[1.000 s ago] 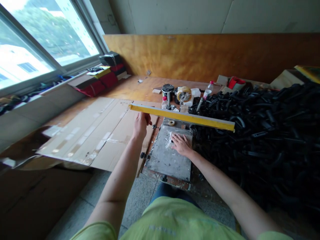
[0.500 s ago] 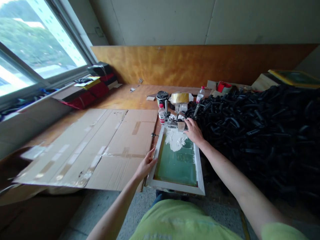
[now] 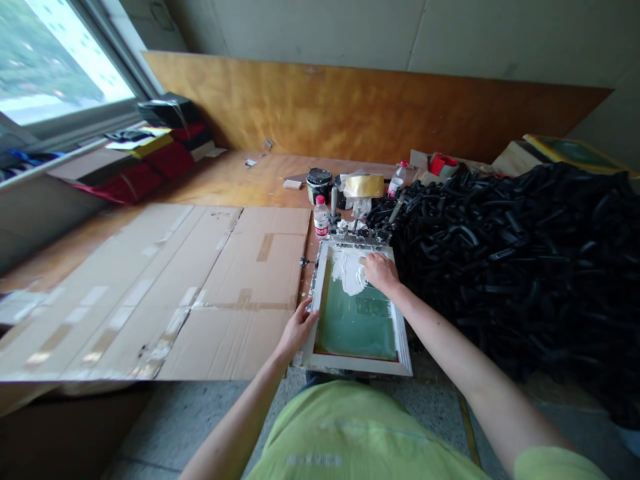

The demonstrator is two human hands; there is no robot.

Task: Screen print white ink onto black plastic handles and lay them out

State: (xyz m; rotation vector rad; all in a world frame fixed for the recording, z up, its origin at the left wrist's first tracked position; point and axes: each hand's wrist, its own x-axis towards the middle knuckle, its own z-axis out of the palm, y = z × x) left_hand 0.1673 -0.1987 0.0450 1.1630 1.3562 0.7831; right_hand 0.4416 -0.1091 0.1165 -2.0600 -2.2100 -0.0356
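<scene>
A white-framed printing screen with green mesh lies flat in front of me on the wooden bench. White paste is spread over its far end. My left hand grips the frame's left rail near the front corner. My right hand is closed over something small in the white paste at the far end of the mesh; what it holds is hidden under the fingers.
A big heap of black plastic parts fills the right side. Flattened cardboard covers the bench to the left. Behind the screen stand a small bottle, a black pot and a tape roll. A window is at far left.
The frame, held raised a second ago over a grey plate, has been lowered flat. My left hand moved to the frame's left rail, and my right hand came back from the far edge onto the paste.
</scene>
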